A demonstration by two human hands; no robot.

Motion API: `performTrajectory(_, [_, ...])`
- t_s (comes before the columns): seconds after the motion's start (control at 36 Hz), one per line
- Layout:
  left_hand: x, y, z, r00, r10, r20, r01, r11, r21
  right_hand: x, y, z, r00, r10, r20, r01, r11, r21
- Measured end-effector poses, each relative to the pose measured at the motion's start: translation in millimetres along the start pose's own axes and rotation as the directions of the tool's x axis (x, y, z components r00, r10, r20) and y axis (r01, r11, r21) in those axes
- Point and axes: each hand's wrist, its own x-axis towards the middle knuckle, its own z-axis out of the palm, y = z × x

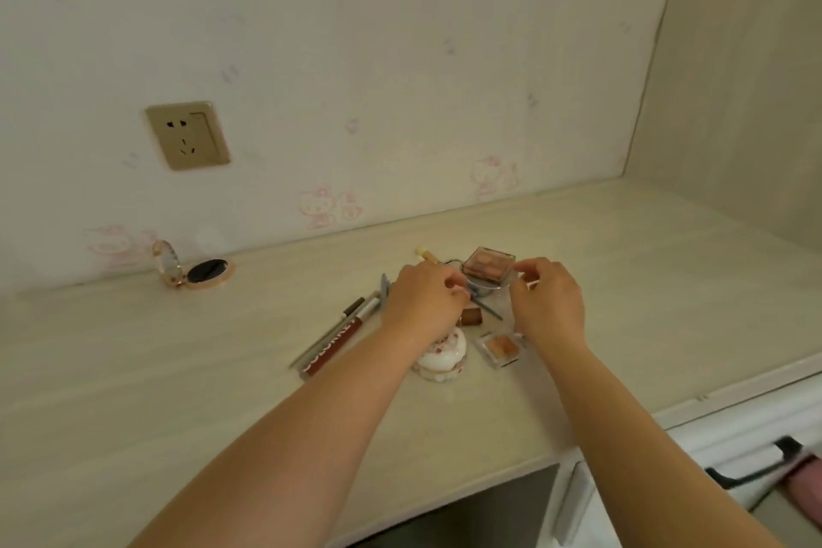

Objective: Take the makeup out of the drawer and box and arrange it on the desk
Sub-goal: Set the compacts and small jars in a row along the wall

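Far left on the desk [133,369], by the wall: open compact mirror [195,269]. Next, slim pencils and a brown lip tube [340,340], lying aslant. Left hand [422,303] above a white round jar [442,358], fingers curled; contents of grip impossible to tell. Behind, eyeshadow palette [488,265]. Right hand [547,303] pinched on something small, unclear, over a clear blush case [500,349].
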Motion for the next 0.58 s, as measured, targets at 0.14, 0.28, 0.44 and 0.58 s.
performTrajectory(0.14, [22,16,19,0.996,0.052,0.071,-0.063,0.985,0.163,31,20,4,0.966,0.094,0.24,-0.06,0.988,-0.144])
performTrajectory(0.28, [33,17,31,0.992,0.072,0.1,-0.09,0.979,0.183,43,15,9,0.918,0.07,0.391,0.071,0.94,-0.334])
performTrajectory(0.44, [48,14,39,0.991,0.094,0.093,-0.105,0.986,0.127,49,15,14,0.923,0.053,0.381,0.098,0.926,-0.365])
performTrajectory(0.58, [61,12,41,0.988,0.095,0.126,-0.11,0.987,0.121,50,19,19,0.936,0.044,0.35,0.088,0.932,-0.352])
